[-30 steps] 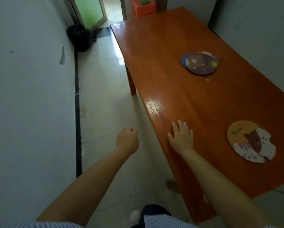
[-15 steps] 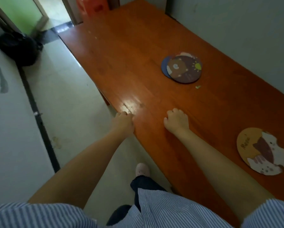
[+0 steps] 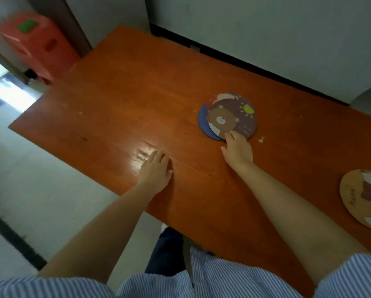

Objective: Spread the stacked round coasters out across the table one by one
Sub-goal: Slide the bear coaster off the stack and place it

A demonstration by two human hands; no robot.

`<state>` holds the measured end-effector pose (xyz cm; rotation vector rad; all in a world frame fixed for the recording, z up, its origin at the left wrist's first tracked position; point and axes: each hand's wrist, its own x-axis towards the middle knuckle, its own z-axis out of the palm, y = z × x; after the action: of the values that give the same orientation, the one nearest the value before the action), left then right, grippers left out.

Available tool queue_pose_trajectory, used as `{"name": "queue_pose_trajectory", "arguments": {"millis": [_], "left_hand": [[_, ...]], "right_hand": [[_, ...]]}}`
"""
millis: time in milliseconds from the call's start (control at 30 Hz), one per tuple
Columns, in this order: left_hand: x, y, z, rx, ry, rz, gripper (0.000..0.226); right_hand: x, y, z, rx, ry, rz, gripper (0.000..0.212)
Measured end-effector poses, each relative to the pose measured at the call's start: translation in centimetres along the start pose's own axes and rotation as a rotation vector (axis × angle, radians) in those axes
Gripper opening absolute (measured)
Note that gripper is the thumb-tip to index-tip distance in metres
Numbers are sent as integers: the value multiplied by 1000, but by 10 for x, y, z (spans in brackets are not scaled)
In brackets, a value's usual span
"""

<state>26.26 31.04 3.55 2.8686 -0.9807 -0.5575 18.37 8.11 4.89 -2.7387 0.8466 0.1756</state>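
Observation:
A short stack of round coasters (image 3: 228, 114) lies on the orange-brown wooden table (image 3: 124, 108), towards its far side. Its top coaster is dark brown with a bear and a sun. A blue coaster (image 3: 201, 122) sticks out from under it on the left. My right hand (image 3: 237, 149) reaches to the stack, and its fingertips touch the near edge of the bear coaster. My left hand (image 3: 155, 169) lies flat on the table near the front edge, holding nothing. A single tan coaster with a cat (image 3: 362, 197) lies apart at the right.
A small pale scrap (image 3: 261, 139) lies just right of my right hand. A red plastic stool (image 3: 35, 40) stands beyond the table's left end. A grey wall runs along the far edge. Pale floor tiles are on the left.
My view has swung right over the table. My right hand moved forward from the front edge to the stack. My left hand came up from beside the table onto its top.

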Motion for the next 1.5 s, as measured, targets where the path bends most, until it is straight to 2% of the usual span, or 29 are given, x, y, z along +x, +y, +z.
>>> {"name": "queue_pose_trajectory", "arguments": {"millis": [67, 167, 400, 500, 633, 733, 800, 900, 1000, 1033, 1133, 1367, 1500], "left_hand": [[15, -14, 2, 41, -59, 82, 62], [29, -30, 12, 102, -106, 172, 70], [34, -43, 29, 83, -12, 236, 73], [35, -44, 32, 102, 23, 252, 73], [34, -43, 30, 117, 33, 243, 69], [26, -26, 22, 142, 56, 181, 60], [16, 1, 20, 41, 65, 193, 49], [-13, 65, 27, -381, -39, 159, 42], [-47, 125, 44, -970, -314, -201, 50], [-58, 139, 50, -1055, -353, -283, 48], [-82, 162, 64, -1048, -305, -321, 41], [-101, 184, 62, -886, -165, -205, 43], [-96, 183, 60, -864, -200, -187, 45]], "right_hand": [[12, -4, 1, 5, -28, 63, 51], [26, -10, 3, -23, -13, 120, 39], [25, -6, -1, -161, -32, 38, 29], [18, -2, -9, -96, 76, 80, 30], [-14, 3, -20, 14, 324, 70, 28], [-62, 15, -19, 59, 333, 54, 24], [-97, 26, -17, 91, 307, 32, 21], [-152, 47, -12, 144, 292, -4, 16], [-209, 74, 1, 173, 271, -19, 17], [-225, 83, 5, 181, 270, -19, 18], [-257, 106, 17, 237, 273, 44, 18], [-271, 121, 34, 532, 229, 333, 21], [-272, 122, 37, 816, 156, 584, 22]]}}
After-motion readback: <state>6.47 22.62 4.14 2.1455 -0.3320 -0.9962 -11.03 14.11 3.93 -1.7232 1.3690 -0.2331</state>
